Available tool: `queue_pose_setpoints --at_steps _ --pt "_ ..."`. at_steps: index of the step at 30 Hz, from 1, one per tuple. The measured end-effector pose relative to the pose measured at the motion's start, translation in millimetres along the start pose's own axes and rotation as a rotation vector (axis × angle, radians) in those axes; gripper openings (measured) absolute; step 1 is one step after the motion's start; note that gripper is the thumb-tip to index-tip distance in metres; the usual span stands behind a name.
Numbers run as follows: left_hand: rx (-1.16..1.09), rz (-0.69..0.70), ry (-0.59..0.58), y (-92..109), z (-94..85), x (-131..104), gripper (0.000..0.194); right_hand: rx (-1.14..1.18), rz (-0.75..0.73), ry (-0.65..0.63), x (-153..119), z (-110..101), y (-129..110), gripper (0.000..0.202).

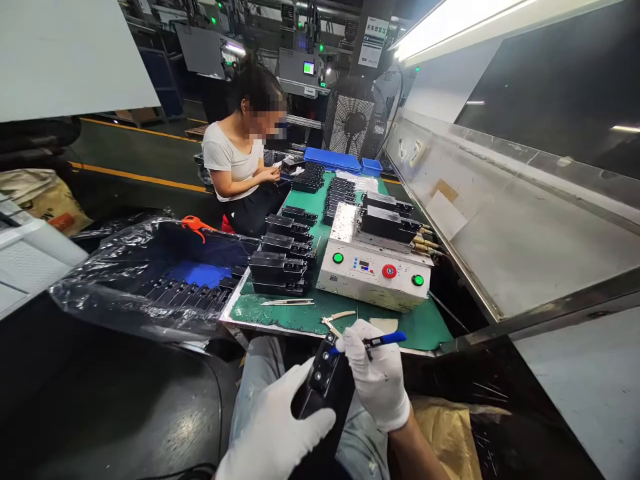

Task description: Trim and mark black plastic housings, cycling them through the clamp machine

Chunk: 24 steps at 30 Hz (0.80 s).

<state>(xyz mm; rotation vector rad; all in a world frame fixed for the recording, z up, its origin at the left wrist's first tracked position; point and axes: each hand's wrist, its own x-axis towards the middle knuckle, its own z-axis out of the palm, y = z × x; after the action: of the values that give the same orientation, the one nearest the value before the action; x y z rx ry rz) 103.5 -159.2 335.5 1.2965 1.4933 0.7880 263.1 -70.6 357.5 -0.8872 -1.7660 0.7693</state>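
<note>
Clamped on the part point(323, 385), my left hand point(274, 421) holds it tilted above my legs point(257, 367). Right hand point(379, 375): closed on the tool point(393, 338), tip at the part's upper end. Hazard: uneven pressure could make the tool skid, marking the part or striking my left hand.

Scuffed pale metal casing on the control box point(373, 277), smooth matt green sheet on the tabletop point(240, 308) beneath it, matt black plastic-looking housings point(280, 263) to its left, glossy crinkled clear plastic liner point(105, 267) farther left, knitted white cloth gloves point(280, 417) below it
</note>
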Motion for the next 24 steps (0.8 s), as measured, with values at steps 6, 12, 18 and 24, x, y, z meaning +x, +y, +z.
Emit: queue_pose_setpoints --at_steps 6,12,18,24 --pt "-0.092 0.013 -0.035 2.3 -1.6 3.3 0.058 0.092 -0.044 0.01 -7.0 -1.2 -2.3 0.029" --pt "-0.095 0.023 -0.059 4.7 -6.4 12.4 0.054 -0.107 -0.173 -0.176 -4.6 2.2 1.4 0.022" --pt "-0.185 -0.032 -0.093 9.8 -9.8 21.6 0.056 -0.297 -0.3 -0.188 1.5 2.3 11.2 0.017" --pt "-0.193 -0.067 -0.127 0.1 -6.5 43.2 0.06 -0.287 -0.26 -0.157 13.2 5.9 31.8 0.021"
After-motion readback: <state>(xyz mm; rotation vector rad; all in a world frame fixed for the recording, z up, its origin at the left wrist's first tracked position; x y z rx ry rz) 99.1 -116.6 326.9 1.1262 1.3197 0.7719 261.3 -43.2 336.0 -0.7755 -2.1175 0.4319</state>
